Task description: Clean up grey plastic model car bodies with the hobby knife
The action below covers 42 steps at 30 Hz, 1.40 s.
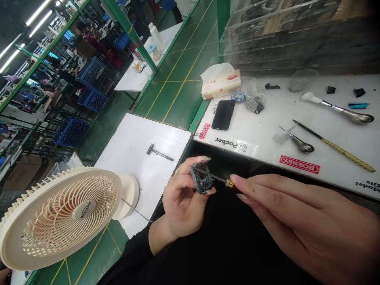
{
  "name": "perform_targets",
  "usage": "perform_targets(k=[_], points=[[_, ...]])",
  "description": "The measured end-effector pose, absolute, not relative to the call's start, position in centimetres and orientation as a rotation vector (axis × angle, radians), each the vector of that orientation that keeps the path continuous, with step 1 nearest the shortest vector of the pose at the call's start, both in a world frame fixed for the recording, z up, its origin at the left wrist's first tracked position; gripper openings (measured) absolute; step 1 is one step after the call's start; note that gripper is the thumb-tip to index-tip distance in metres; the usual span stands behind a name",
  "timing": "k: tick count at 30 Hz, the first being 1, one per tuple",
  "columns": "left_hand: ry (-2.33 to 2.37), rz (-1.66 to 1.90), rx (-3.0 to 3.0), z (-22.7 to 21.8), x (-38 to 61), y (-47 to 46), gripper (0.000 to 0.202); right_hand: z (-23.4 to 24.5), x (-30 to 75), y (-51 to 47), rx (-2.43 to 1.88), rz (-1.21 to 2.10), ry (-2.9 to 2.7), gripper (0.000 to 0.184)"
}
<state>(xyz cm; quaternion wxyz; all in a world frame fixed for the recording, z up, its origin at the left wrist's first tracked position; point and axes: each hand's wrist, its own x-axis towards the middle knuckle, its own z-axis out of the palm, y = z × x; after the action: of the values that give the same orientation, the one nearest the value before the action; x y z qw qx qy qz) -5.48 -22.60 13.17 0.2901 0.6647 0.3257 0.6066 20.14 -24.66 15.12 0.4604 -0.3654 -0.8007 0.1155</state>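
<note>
My left hand (pixel 184 198) is closed around a small dark grey box-shaped plastic part (pixel 202 180), its open, framed side turned towards my right hand. Between the fingertips of my right hand (pixel 285 202) is a thin metal-bladed hand tool (pixel 218 178) with a brass collar. The tool's thin shaft reaches over the grey part, and its tip lies at or inside the open side; the exact contact is too small to tell. The tool's handle is mostly hidden by my fingers. Both hands are in front of my dark clothing, off the edge of the worktable.
On the white worktable (pixel 252 138) lie a phone (pixel 223 114), a tissue pack (pixel 221 84), a yellow-handled file (pixel 335 146), silver-handled tools (pixel 303 143) and several dark plastic pieces. A cream fan (pixel 89 209) stands at left, near a metal T-shaped razor-like tool (pixel 160 152). Clear bins (pixel 285 51) stand behind.
</note>
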Motion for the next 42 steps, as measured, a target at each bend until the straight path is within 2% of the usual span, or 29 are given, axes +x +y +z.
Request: perform_targets(k=[4,18,25,27,29,30,32,34,36,38,42], points=[[0.884,1.599,1.762,13.1,-5.3,-22.7,0.036,15.1,20.3,-24.9,-0.947,0.371,-1.966,0.056],[0.915,1.589,1.766,13.0,-5.4,-22.8,0.037,15.0,20.0,-24.5,-0.859,0.32,-1.954,0.052],[0.895,1.599,1.714,11.9,-5.3,-22.3,0.032,16.0,20.9,-22.1,-0.855,0.702,-1.957,0.035],[0.949,1.613,1.527,11.0,-5.2,-22.0,0.027,14.7,22.5,-22.3,-0.886,0.732,-1.917,0.031],[1.053,1.569,1.215,10.2,-4.8,-21.3,0.023,12.2,24.8,-22.9,-1.151,0.606,-1.803,0.026],[1.112,1.494,1.043,9.8,-4.6,-20.9,0.026,10.7,26.2,-23.2,-1.387,0.476,-1.645,0.025],[1.187,1.308,0.768,9.3,-4.1,-20.0,0.04,7.3,29.1,-23.3,-1.807,0.197,-1.251,0.038],[1.233,1.129,0.667,8.8,-3.6,-19.2,0.055,4.1,31.6,-22.8,-1.923,0.125,-1.194,0.043],[1.32,0.972,0.847,7.9,-3.1,-18.4,0.061,1.6,33.3,-21.8,-1.948,0.127,-1.275,0.036],[1.43,0.842,1.198,6.7,-2.4,-17.2,0.058,-0.1,34.4,-20.5,-1.939,0.142,-1.38,0.037],[1.481,0.793,1.636,4.4,0.2,-13.3,0.031,-2.2,34.9,-18.6,-1.936,0.108,-1.523,0.039]])
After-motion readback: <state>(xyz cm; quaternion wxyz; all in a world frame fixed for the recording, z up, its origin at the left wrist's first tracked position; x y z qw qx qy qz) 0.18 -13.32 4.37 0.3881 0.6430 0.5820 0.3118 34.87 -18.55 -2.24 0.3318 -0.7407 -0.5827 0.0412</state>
